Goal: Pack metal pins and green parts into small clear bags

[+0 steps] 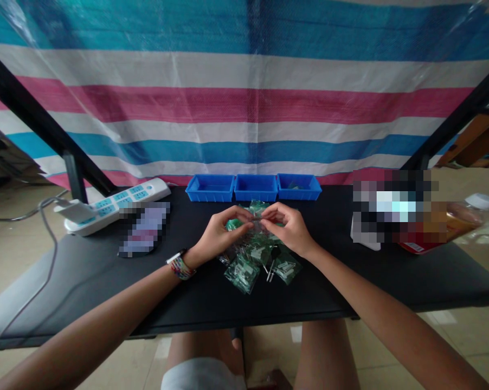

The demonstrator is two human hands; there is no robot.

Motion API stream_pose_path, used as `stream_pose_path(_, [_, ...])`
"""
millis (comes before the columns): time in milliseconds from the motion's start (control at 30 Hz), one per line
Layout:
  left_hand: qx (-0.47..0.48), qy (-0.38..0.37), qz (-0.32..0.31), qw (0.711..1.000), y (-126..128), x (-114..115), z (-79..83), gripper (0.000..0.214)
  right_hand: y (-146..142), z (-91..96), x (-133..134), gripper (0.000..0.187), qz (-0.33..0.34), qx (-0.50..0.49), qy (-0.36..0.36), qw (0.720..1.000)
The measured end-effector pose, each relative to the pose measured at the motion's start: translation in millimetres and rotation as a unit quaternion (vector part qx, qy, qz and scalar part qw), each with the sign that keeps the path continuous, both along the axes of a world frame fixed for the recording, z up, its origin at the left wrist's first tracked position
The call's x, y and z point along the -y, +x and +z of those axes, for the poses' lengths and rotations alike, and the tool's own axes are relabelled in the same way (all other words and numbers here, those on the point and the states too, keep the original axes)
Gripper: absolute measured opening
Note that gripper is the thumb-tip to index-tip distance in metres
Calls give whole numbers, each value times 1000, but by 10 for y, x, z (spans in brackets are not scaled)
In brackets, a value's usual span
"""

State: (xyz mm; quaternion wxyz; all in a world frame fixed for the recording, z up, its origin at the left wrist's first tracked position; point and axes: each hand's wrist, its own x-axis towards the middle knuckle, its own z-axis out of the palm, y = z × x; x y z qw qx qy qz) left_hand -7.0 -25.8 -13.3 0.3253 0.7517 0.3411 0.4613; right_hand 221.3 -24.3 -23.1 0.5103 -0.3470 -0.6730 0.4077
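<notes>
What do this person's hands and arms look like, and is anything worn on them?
The left hand has a multicoloured patterned band at its wrist, with a small pale piece beside it, too blurred to identify. The right hand shows nothing worn at its wrist. No gloves or sleeves are in view.

- No wording, brand or number can be read.
- Bottle [464,215]: a white patch with dark marks low on its red part, too small to make out.
- Packets [242,273]: any print too small to tell.
- Left object [145,228], right object [393,206]: pixelated, unreadable.
</notes>
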Motion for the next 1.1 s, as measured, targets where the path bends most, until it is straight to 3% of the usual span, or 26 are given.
stream_pose_path(233, [4,18,31,999,-10,19,24,25,0,46,23,28,11,-22,-18,1000])
stream_pose_path(367, [74,-19,51,996,-54,-33,43,26,46,36,4,26,-17,-23,0,1000])
stream_pose_path(467, [151,-47,101,982,-147,-169,50,27,139,46,-35,15,-53,64,67,994])
stream_pose_path(633, [284,-78,194,936,-411,-506,0,30,270,94,-41,13,-31,262,169,950])
stream_pose_path(733, [304,-96,224,921,-549,-647,-44,31,275,79,-22,17,-17,302,173,937])
stream_pose_path(867, [287,-129,227,922,-635,-702,-53,35,252,43,-20,18,-8,317,177,932])
stream_pose_path(1100, [296,-194,232,906,-665,-686,3,32,252,50,-60,16,16,257,120,959])
